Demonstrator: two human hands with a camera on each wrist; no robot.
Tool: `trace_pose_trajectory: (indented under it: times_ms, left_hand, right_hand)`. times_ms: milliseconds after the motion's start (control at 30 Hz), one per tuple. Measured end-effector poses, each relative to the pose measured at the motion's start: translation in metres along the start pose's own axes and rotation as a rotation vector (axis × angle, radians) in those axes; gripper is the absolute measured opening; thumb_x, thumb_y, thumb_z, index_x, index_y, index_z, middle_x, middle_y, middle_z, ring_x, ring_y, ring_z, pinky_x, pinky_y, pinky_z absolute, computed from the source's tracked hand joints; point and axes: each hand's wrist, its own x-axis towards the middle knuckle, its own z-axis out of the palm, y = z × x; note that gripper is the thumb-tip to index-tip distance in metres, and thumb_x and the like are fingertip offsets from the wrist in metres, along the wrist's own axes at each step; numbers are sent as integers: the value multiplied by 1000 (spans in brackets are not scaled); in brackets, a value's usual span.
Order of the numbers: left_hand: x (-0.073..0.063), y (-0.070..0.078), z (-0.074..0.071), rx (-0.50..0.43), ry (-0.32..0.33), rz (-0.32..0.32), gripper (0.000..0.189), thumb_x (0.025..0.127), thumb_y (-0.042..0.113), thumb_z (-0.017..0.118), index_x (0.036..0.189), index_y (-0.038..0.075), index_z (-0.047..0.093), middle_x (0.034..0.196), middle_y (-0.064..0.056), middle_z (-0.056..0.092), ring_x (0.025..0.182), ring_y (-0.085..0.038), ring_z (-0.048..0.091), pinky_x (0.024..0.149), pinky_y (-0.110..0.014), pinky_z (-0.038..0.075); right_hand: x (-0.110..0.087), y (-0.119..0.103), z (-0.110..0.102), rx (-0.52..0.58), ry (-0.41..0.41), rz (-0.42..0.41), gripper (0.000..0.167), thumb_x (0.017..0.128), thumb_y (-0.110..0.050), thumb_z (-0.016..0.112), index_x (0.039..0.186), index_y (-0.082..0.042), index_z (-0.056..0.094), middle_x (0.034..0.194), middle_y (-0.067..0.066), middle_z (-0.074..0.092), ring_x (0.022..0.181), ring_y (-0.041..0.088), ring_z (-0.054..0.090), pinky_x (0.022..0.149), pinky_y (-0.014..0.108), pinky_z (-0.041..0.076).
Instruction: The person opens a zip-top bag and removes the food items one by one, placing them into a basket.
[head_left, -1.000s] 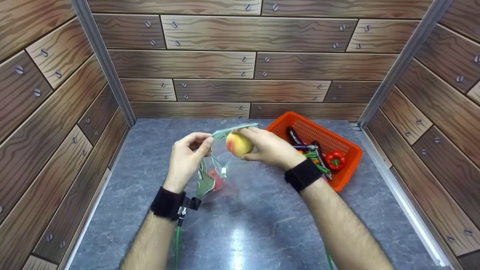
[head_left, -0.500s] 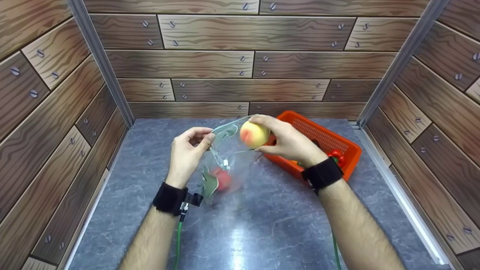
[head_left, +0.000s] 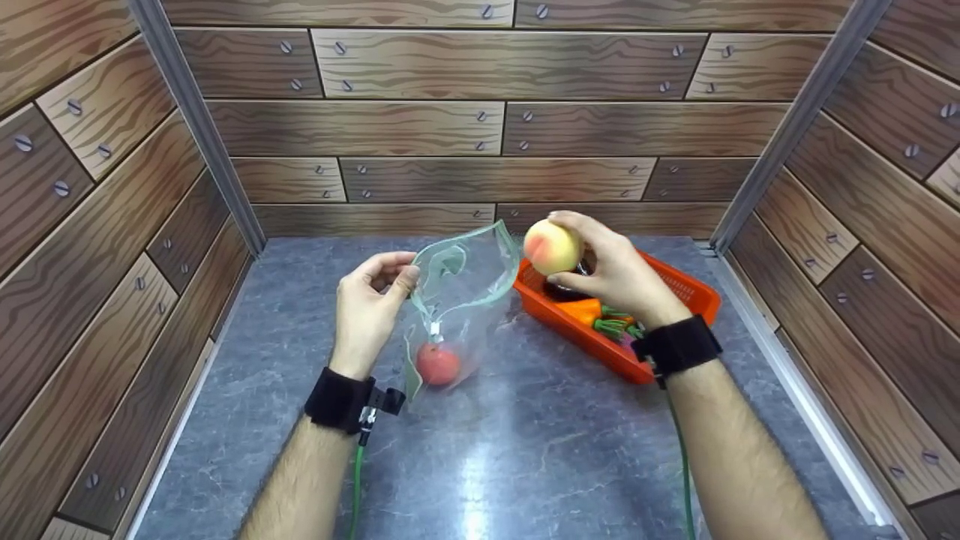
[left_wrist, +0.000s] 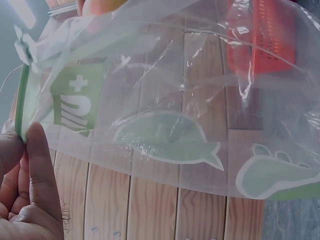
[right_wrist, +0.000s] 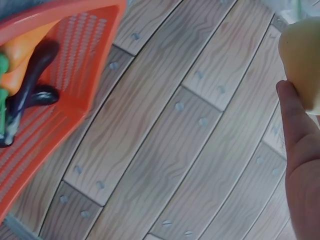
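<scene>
My left hand (head_left: 371,304) pinches the green rim of a clear zip bag (head_left: 491,311) between thumb and fingers. The bag hangs with its mouth gaping, and green printed shapes (left_wrist: 160,137) show on its side in the left wrist view. Low inside it lies a round red fruit (head_left: 437,365), its exact kind unclear through the plastic. To the right of the bag's mouth, my right hand (head_left: 619,270) holds a yellow and red peach (head_left: 551,247) above the basket's near left end. Part of that peach (right_wrist: 305,65) also appears at the right wrist view's edge.
An orange-red plastic basket (head_left: 585,341) stands at the back right, partly covered by the right hand. It contains carrots (head_left: 581,309), dark eggplants (right_wrist: 37,75) and other vegetables. Wood-patterned walls (head_left: 420,135) enclose the grey marbled table (head_left: 570,465) on the back and both sides.
My right hand has carried the peach rightward and up, from the bag's mouth to over the basket. The bag's mouth has spread wider, while the left hand has kept its grip nearly in place.
</scene>
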Motion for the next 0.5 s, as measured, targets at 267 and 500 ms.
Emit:
trace_pose_trajectory:
  times_ms: [267,500]
  left_hand:
    - [-3,0,1,-8,0,-1,21,107,13,88,126,3,87,103,-13,87,81,-5,76,75,-18,62]
    - [-4,-1,1,-24,-4,-5,21,108,14,87,126,3,87,101,-10,86,81,-5,76,75,-18,63]
  right_hand:
    - [-12,34,-7,-80,14,123,84,98,-6,96,171,-10,56,172,17,61,145,39,67,118,37,58]
    - [-21,73,1,-132,-19,227,83,98,-3,94,171,-3,54,172,24,59,152,48,63,128,67,54]
